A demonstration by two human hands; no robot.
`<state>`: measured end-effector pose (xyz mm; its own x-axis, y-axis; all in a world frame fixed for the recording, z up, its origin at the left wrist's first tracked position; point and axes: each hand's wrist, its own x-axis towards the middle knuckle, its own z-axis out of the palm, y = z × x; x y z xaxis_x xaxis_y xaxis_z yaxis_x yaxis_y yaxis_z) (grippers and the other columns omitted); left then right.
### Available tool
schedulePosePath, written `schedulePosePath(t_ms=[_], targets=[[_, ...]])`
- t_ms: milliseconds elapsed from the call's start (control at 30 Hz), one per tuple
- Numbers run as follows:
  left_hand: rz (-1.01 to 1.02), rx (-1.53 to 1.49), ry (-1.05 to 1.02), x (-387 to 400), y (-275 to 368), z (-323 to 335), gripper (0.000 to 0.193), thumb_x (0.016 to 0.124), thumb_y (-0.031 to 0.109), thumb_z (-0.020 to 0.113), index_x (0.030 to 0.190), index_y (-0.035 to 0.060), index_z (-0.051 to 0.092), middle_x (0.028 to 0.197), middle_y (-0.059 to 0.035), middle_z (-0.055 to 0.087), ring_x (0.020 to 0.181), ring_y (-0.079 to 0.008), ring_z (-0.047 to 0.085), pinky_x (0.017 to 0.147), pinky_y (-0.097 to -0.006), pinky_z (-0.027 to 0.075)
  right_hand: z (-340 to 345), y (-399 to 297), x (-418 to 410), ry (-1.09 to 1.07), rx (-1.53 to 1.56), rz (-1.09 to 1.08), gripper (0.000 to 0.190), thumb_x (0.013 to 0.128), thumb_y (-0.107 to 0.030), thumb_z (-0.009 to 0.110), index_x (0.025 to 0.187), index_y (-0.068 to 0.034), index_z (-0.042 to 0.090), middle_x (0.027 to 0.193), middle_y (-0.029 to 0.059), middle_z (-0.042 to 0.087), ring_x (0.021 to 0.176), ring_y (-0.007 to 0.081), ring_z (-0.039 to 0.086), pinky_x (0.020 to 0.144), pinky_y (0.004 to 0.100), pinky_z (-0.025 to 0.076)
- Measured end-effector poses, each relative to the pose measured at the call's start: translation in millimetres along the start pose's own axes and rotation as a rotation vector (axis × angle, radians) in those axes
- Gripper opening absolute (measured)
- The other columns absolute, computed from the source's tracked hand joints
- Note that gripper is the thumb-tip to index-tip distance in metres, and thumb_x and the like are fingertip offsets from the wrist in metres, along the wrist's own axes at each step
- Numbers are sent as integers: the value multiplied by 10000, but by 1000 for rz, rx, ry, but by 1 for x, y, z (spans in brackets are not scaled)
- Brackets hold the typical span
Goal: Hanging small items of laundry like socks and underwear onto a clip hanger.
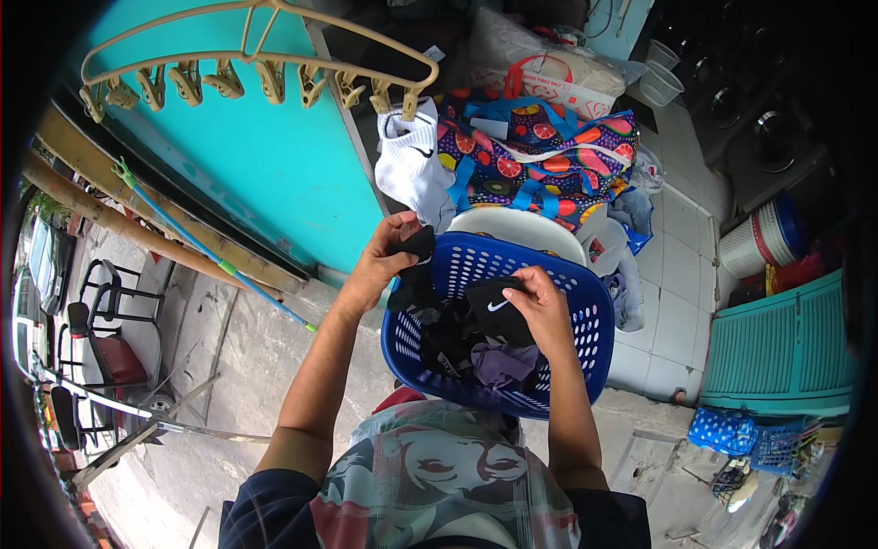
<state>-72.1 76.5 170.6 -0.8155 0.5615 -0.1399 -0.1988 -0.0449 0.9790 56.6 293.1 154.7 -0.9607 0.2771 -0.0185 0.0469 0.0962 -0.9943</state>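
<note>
My left hand pinches a black sock over the left rim of a blue plastic laundry basket. In my right hand is another black sock with a white Nike swoosh, held above the basket's inside. Dark clothes and a purple cloth lie in the basket. A beige clip hanger hangs at the upper left, its clothespins in a row. White Nike socks are clipped at its right end, just beyond my left hand.
Behind the basket stand a white basin and a fruit-print bag. A turquoise panel is at left, with a blue pole leaning near it. Front-loading washers line the far right, above a teal louvred cabinet.
</note>
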Motion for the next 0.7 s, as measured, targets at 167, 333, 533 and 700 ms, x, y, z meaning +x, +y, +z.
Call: schedulePosePath(t_ms=[167, 333, 533, 700], targets=[[-71, -107, 64, -15, -5, 24, 586, 721, -52, 503, 1267, 126, 387, 1017, -43, 498, 891, -129, 528, 751, -248, 457, 29, 17, 15, 323, -129, -212, 190, 786, -18, 602, 909, -6, 457, 742, 64, 566, 635, 103, 542, 571, 238, 437], [0, -115, 67, -20, -27, 48, 371, 821, 1, 493, 1167, 126, 452, 880, -7, 471, 816, -90, 519, 720, -249, 473, 66, 12, 6, 123, -112, -297, 191, 795, 18, 557, 949, -20, 450, 849, 76, 603, 691, 99, 582, 595, 224, 447], [115, -43, 11, -25, -21, 44, 437, 775, -1, 592, 1175, 52, 425, 887, -6, 464, 859, -93, 508, 755, -262, 464, 58, 8, 7, 55, 152, -248, 210, 791, 74, 483, 980, -18, 471, 836, 66, 594, 735, 92, 573, 655, 224, 442], [481, 691, 255, -22, -10, 47, 427, 724, 12, 659, 1107, 6, 468, 949, -42, 508, 860, -127, 533, 745, -254, 455, 52, 12, 2, -59, 282, -199, 225, 791, 85, 412, 971, -23, 493, 902, 58, 565, 807, 77, 536, 731, 204, 404]])
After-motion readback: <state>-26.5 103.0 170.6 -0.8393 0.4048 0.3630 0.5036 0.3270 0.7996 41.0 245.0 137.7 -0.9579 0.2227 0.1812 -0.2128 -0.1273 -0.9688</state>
